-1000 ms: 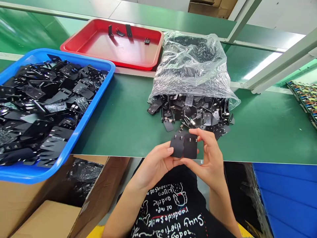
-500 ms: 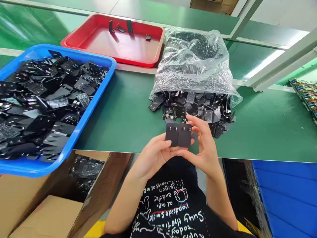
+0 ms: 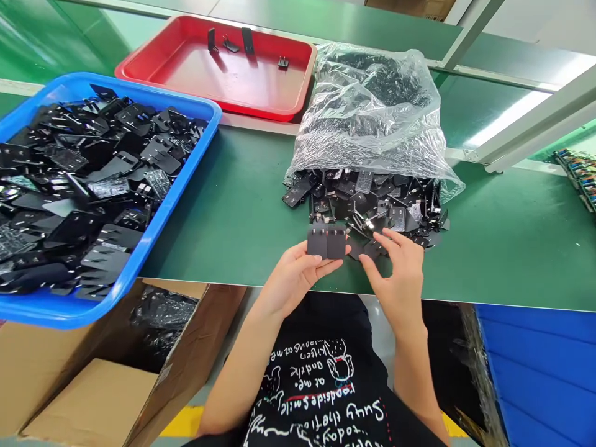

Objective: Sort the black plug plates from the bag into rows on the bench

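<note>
My left hand (image 3: 298, 273) holds two flat black plastic plug plates (image 3: 326, 242) side by side, thumb in front and fingers behind. Each plate has a pair of small metal pins near its upper edge. My right hand (image 3: 398, 270) is to the right of them, thumb and fingers apart with nothing visible between them. Just beyond its fingertips lies a loose pile of similar black plug plates (image 3: 395, 217), spilling from the mouth of a clear plastic bag (image 3: 372, 133) full of more.
On the left, a blue tray (image 3: 174, 205) is heaped with black plates. Behind it, a red tray (image 3: 214, 87) has several black pieces along its far side. Open cardboard boxes (image 3: 93, 397) stand below the green table (image 3: 242, 186); a metal post (image 3: 535, 118) rises at right.
My right hand has come away from the two plates and moved right to the pile, its fingers spreading. My left hand keeps the plates, slightly farther left and higher in view.
</note>
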